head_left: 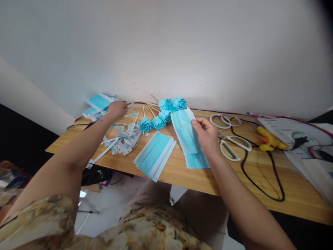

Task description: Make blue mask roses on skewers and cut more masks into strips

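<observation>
My right hand (205, 133) pinches a flat blue face mask (184, 130) by its right edge, held over another blue mask (196, 160) on the table. My left hand (118, 109) is closed at the far left, with a thin whitish strip (130, 106) at its fingertips. Beside it lies a stack of blue masks (99, 102). Below that hand is a tangled pile of cut white and blue strips (127, 140). Between my hands rests a fanned stack of trimmed masks (156, 152). Behind it lie several blue mask-fabric flowers (159, 121), some near thin wooden sticks (151, 110).
White-handled scissors (232, 146) lie right of my right hand, with white tape rings (221, 121) behind them. A yellow glue gun (270, 139) with a black cord rests further right, near a white sheet (293, 132). The wooden table (179, 177) meets a pale wall.
</observation>
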`<state>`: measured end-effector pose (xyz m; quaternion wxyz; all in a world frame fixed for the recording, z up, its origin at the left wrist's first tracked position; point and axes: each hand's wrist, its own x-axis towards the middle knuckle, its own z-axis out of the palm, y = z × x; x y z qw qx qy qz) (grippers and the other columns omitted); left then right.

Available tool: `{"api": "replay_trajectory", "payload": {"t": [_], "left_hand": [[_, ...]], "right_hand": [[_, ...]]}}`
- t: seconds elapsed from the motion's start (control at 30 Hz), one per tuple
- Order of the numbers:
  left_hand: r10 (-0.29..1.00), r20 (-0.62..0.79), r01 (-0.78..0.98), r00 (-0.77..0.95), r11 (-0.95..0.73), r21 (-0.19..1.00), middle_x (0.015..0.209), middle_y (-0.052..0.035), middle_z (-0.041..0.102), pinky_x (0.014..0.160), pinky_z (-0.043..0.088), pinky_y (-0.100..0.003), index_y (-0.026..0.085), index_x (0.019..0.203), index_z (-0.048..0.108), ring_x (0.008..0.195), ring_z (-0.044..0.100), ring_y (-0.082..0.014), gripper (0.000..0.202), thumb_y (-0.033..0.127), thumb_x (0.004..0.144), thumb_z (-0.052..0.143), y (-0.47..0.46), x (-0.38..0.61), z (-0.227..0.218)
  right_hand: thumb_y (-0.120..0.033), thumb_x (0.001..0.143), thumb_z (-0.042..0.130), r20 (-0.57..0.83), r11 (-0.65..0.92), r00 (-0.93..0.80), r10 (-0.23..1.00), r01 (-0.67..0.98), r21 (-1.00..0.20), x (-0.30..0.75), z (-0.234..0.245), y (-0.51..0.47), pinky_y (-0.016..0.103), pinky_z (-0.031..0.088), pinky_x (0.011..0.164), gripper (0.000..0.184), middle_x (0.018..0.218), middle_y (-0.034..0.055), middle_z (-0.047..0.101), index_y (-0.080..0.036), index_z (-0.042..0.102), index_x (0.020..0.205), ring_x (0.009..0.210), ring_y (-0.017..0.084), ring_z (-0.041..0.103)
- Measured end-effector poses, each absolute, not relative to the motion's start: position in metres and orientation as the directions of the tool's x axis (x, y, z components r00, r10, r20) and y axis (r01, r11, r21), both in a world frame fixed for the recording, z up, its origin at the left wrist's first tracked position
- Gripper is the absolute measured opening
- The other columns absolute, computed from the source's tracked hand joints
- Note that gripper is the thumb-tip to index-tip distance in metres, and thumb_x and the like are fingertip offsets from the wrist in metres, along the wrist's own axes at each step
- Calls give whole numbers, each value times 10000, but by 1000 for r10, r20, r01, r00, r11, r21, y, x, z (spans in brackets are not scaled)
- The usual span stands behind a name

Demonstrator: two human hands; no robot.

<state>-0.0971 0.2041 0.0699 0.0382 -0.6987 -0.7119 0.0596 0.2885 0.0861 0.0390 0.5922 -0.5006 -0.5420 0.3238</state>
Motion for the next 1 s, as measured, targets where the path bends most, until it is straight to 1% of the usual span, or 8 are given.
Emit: {"api": "replay_trajectory", "payload": {"t": [0.13,0.23,0.33,0.47,0.53,0.7,0.87,1.0], "left_hand": [[999,-12,955,46,-48,-293,1084,-210,742,778,443,-355,116,1059,762,1004,682,-334,371,272,913,458,205,-95,86],[988,-83,900,132,-154,-408,1077,-199,740,842,432,-359,109,1041,762,991,659,-294,336,241,927,475,203,-99,102],[975,-180,881,132,-199,-429,1021,-178,755,885,432,-372,113,975,777,962,651,-278,258,182,879,548,200,-104,116],[968,-245,882,45,-153,-445,970,-171,763,842,474,-366,120,933,797,925,670,-295,223,172,802,624,194,-111,134],[976,-220,892,-4,-95,-441,992,-167,764,841,491,-373,129,958,801,938,675,-303,249,197,797,624,192,-114,144],[997,-45,929,-68,46,-366,1210,-164,726,859,503,-367,163,1203,744,1082,663,-314,408,288,920,478,198,-110,145],[990,15,956,-143,142,-256,1195,-214,720,882,502,-403,107,1188,746,1127,652,-385,423,294,901,499,215,-96,94],[985,46,965,-168,174,-197,1180,-241,723,875,492,-399,90,1189,743,1126,651,-394,445,295,896,477,224,-97,59]], "right_hand": [[-443,824,700,316,285,209,925,166,-944,290,36,88,246,356,558,235,675,-26,580,-209,726,809,619,120,450],[-450,830,703,313,277,218,924,179,-944,290,34,89,246,363,556,238,680,-27,591,-214,728,818,616,122,460],[-444,828,711,321,286,224,920,175,-942,290,34,89,248,376,562,228,688,-25,605,-217,725,814,626,126,473],[-419,819,710,312,282,224,923,159,-946,289,36,88,250,372,561,207,674,-25,586,-214,719,792,622,123,461],[-417,816,705,305,275,224,926,157,-949,288,37,87,250,359,557,205,663,-27,567,-214,717,784,615,120,447],[-411,793,709,285,258,247,926,135,-957,286,38,88,252,344,553,192,661,-29,570,-220,719,787,610,119,437],[-427,781,706,268,241,258,928,133,-961,286,37,89,262,349,561,207,663,-23,576,-220,713,783,613,127,446],[-435,789,704,265,236,264,927,137,-962,288,37,89,272,359,574,217,690,-17,592,-219,710,806,621,132,459]]}}
